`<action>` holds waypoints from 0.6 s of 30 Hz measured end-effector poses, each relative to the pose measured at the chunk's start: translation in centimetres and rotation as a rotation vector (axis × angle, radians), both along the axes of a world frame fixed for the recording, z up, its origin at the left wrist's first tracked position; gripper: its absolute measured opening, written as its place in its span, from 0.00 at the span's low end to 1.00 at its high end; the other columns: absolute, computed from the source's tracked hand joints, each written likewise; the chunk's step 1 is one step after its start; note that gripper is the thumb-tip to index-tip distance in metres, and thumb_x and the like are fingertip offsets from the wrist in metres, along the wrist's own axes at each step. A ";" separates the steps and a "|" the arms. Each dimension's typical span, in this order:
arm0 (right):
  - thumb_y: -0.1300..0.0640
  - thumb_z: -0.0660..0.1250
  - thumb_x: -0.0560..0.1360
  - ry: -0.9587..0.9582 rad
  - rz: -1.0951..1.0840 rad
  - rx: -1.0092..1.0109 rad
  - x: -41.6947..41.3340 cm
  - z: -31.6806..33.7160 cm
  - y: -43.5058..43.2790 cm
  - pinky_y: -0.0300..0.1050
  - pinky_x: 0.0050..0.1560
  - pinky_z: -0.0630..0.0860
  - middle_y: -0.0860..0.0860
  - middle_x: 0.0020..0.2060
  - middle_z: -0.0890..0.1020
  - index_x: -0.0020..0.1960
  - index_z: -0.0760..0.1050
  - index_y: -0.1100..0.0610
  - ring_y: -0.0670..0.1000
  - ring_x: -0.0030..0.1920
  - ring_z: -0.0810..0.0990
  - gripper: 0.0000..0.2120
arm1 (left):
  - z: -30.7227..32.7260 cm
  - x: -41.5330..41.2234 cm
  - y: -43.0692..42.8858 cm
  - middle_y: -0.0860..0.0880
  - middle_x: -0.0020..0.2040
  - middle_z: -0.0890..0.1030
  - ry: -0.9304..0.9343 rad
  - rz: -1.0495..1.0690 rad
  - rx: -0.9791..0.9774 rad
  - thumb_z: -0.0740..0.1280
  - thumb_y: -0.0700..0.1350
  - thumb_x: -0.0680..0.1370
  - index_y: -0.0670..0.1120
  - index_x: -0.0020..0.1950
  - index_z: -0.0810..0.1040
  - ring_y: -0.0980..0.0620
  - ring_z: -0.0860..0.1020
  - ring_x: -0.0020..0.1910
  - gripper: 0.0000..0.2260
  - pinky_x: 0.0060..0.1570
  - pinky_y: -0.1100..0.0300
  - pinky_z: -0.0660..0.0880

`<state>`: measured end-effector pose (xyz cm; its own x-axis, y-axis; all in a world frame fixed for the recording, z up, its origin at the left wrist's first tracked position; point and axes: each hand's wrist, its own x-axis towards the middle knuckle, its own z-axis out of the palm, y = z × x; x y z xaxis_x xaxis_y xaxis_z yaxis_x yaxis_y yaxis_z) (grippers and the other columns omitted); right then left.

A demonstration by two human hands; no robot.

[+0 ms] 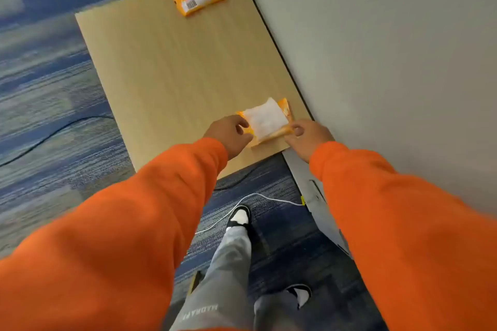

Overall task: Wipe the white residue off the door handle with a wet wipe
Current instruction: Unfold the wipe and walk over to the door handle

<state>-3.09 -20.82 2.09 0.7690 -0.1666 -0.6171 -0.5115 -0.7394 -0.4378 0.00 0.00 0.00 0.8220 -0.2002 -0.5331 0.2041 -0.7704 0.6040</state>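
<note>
In the head view, a wipes pack (269,122) is seen at the bench (172,75) corner nearest the wall (376,62), its long axis running between both hands. The left hand (231,134) pinches its left end; the right hand (306,137), fingers curled, grips the right end. Both arms are stretched forward.

The scene is lit evenly and brightly by soft, diffuse light; its source cannot be seen. Only faint, short shadows are cast on the bench (172,67) beneath the hands. No glare is seen. Straight edges are bowed by wide-angle distortion. The carpet (40,83) at the left and the orange sleeves (129,228) near the lower edge are rendered soft and smeared.
</note>
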 end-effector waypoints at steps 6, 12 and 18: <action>0.54 0.68 0.73 -0.048 -0.240 -0.030 2.5 -3.7 0.8 0.42 0.48 0.71 0.49 0.49 0.79 0.62 0.75 0.53 0.53 0.50 0.78 0.18 | -2.9 1.4 -1.9 0.51 0.50 0.79 -0.039 0.137 -0.026 0.69 0.48 0.74 0.50 0.62 0.76 0.50 0.76 0.44 0.16 0.43 0.62 0.67; 0.54 0.70 0.72 -0.045 -0.280 -0.038 3.8 -5.3 1.0 0.43 0.46 0.71 0.49 0.48 0.77 0.58 0.76 0.53 0.53 0.46 0.76 0.15 | -4.3 1.9 -2.6 0.49 0.51 0.79 -0.047 0.152 0.019 0.70 0.47 0.72 0.50 0.60 0.77 0.50 0.77 0.45 0.16 0.45 0.61 0.71; 0.58 0.69 0.72 -0.037 -0.260 -0.077 4.7 -5.3 1.1 0.42 0.44 0.72 0.50 0.44 0.79 0.39 0.72 0.50 0.55 0.45 0.78 0.08 | -4.5 1.4 -3.8 0.47 0.58 0.76 -0.053 0.106 0.020 0.73 0.48 0.70 0.50 0.64 0.75 0.48 0.77 0.54 0.23 0.53 0.57 0.74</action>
